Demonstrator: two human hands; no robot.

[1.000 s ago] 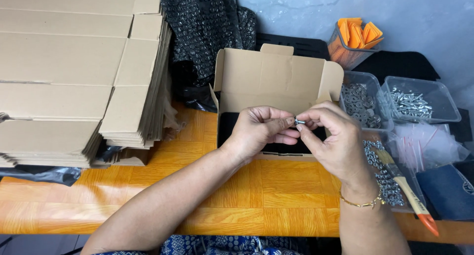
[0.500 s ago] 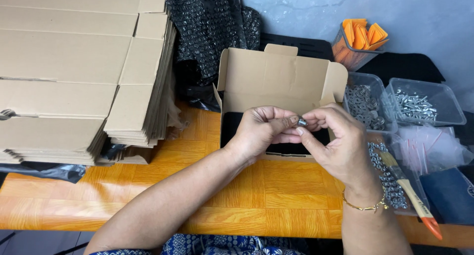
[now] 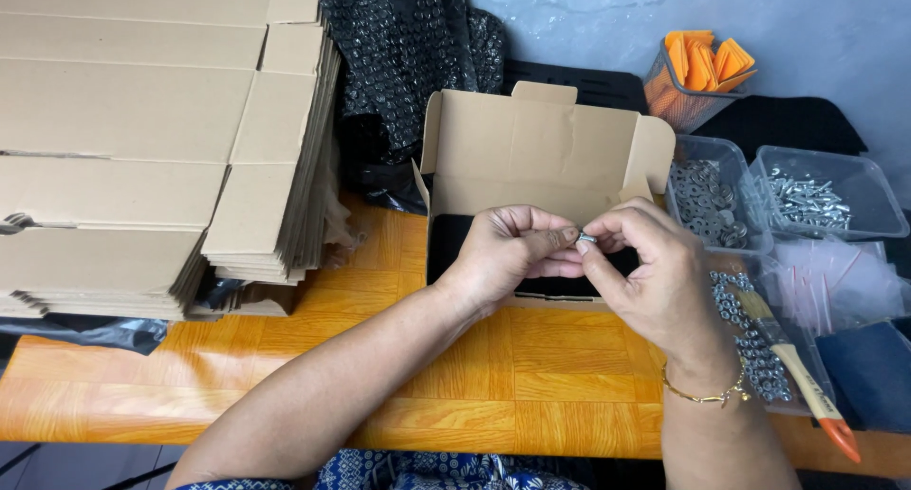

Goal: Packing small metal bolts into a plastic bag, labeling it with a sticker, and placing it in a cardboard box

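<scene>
The small metal piece [image 3: 587,238] pinched between my left hand [image 3: 508,253] and right hand [image 3: 655,277] is too tiny and too covered by my fingertips to tell its shape. My hands hide part of the black item [image 3: 455,248] in the open cardboard box [image 3: 531,148]. The flat cardboard stack [image 3: 142,139] runs off the left edge.

open brown carton [image 3: 531,148] centre, beyond hands | flat brown cartons [image 3: 142,139] stacked left
</scene>
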